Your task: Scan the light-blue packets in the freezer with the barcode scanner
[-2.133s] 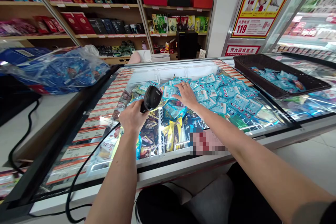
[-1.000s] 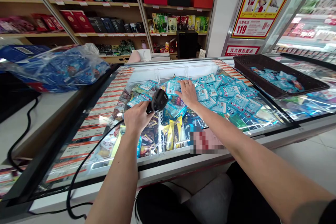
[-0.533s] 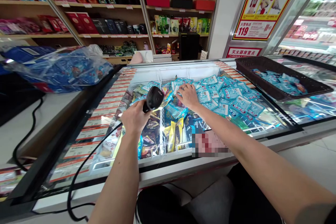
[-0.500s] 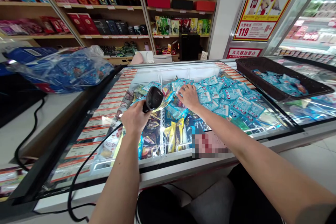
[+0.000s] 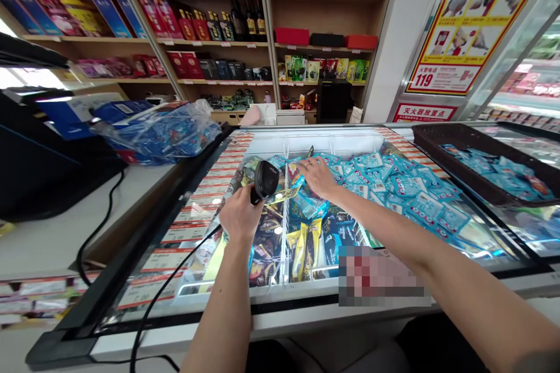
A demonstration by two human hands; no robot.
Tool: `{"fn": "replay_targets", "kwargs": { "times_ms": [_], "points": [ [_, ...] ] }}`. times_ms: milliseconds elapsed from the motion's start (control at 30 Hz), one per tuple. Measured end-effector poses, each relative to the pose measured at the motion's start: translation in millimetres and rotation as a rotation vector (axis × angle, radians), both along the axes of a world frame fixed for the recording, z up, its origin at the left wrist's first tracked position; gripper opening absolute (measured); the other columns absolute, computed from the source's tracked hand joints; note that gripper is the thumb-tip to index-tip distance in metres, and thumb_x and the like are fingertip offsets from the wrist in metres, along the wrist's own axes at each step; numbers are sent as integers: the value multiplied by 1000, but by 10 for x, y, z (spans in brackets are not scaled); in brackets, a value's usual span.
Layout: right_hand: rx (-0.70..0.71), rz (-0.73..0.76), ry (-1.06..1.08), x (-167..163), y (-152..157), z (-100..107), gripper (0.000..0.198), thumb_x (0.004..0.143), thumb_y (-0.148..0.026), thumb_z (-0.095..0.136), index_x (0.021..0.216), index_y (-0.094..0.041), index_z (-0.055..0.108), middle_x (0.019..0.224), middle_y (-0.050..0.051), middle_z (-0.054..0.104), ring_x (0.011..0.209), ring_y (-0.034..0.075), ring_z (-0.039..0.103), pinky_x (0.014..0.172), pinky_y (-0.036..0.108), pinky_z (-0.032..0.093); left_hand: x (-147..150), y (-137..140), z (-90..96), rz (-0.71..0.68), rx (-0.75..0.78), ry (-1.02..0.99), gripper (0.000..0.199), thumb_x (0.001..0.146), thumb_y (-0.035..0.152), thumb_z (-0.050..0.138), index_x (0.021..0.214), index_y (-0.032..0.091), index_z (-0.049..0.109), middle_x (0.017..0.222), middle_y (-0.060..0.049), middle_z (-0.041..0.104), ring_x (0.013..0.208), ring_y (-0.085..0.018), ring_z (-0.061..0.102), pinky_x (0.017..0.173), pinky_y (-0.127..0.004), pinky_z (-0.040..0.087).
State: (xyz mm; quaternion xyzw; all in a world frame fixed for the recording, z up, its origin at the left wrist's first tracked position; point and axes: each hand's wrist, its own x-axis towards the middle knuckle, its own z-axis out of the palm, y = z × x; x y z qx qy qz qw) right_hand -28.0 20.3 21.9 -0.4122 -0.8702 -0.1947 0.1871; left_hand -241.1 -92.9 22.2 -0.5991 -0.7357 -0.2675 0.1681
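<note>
My left hand [image 5: 240, 214] is wrapped round the handle of a black barcode scanner [image 5: 266, 179], its head up and turned to the right. A black cord [image 5: 175, 271] trails from it. My right hand [image 5: 318, 177] reaches over the freezer with bent fingers on a blue-and-yellow wrapped packet [image 5: 286, 193], just right of the scanner head; the fingertips are partly hidden. Light-blue packets [image 5: 409, 185] lie heaped to the right of that hand. Yellow-wrapped bars [image 5: 312, 245] and dark-wrapped ones [image 5: 265, 256] lie in the freezer baskets below.
A dark brown tray [image 5: 472, 178] with light-blue packets stands on the right side. On the left, a counter [image 5: 144, 183] bears a clear bag of blue packets [image 5: 170, 131]. Shelves [image 5: 205, 42] with boxes and bottles line the back. A blurred patch covers the freezer's front edge.
The view has tilted up and shifted left, showing more shelves. My right hand and the blue-and-yellow packet have moved slightly left within the freezer. The scanner stays in my left hand.
</note>
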Motion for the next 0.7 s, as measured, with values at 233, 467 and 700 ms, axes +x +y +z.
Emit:
{"fn": "replay_targets", "kwargs": {
  "times_ms": [233, 467, 700],
  "points": [
    [-226, 123, -98, -501, 354, -4, 55, 89, -14, 39, 143, -24, 34, 146, 5, 40, 110, 27, 49, 88, 41, 38, -82, 15, -34, 17, 27, -26, 35, 82, 41, 52, 111, 24, 60, 100, -6, 69, 90, -23, 62, 61, -29, 37],
    [-210, 266, -107, -455, 309, -17, 37, 95, -25, 35, 127, -19, 53, 119, 11, 59, 103, 22, 53, 91, 38, 39, -52, 6, -9, 49, 31, -49, 33, 81, 42, 54, 109, 26, 61, 97, -5, 69, 88, -24, 63, 60, -31, 35],
    [-248, 114, 38, -276, 183, -83, 39, 98, -37, 32, 97, -15, 64, 103, 12, 62, 95, 18, 58, 81, 30, 45, -27, -25, -7, -6, -11, -41, 34, 80, 38, 54, 111, 26, 61, 102, -6, 68, 94, -25, 61, 65, -31, 39]
  ]
}}
